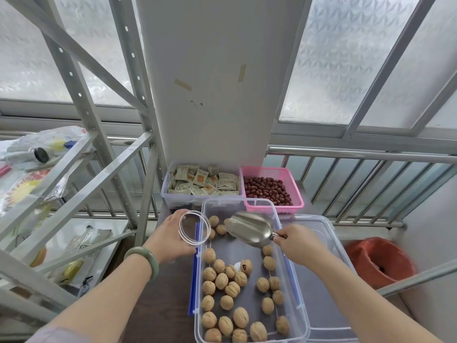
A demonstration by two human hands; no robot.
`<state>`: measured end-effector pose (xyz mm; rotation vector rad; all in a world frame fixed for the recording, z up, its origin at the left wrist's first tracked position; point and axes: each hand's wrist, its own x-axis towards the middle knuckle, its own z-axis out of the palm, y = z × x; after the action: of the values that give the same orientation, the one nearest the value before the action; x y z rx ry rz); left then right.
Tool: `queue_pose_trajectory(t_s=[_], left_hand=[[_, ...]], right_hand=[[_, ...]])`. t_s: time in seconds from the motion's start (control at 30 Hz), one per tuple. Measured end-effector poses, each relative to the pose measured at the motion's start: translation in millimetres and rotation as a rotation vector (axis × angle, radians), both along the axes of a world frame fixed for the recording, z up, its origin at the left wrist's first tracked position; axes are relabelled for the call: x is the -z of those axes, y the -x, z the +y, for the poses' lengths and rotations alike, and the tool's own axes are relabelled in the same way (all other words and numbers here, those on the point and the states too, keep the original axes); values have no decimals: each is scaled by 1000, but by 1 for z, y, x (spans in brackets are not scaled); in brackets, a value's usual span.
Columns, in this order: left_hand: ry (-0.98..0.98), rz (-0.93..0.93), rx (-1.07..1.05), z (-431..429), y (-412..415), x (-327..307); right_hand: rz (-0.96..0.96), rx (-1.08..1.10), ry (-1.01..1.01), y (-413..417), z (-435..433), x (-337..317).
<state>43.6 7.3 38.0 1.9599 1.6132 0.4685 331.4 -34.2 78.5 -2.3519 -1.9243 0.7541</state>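
A clear plastic bin [289,288] in front of me holds several walnuts [221,280]. My left hand [173,237] grips a clear round jar [194,227] at the bin's left rim, its mouth tilted toward me. My right hand [298,243] holds the handle of a metal scoop [249,229]. The scoop hovers over the far end of the bin, and its bowl looks empty.
Behind the bin stand a clear box of small packets [201,184] and a pink basket of red dates [272,188]. The bin's lid [329,305] lies to its right. A metal shelf rack [74,194] stands left, an orange-lined waste bin [378,261] right, a railing behind.
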Motion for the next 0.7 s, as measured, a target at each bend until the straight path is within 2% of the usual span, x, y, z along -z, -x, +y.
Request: queue_pose_trajectory(t_s=[0.1,0.2,0.33,0.57,0.7], left_hand=[[29,-1,0,2,1,-2],[41,-18,4,6,0,-4],[65,-10,4,10,0,-7],[78,22,17,15,-2,-11],[72,13,0,15,-2,-8]], right_hand=[[-137,28,117,-1,-1,20],[-293,-112,298,8,-3,31],[-387,-245,328,16,1,42],[-307,-147,307,23,29,58],[-272,-180,273,22,45,73]])
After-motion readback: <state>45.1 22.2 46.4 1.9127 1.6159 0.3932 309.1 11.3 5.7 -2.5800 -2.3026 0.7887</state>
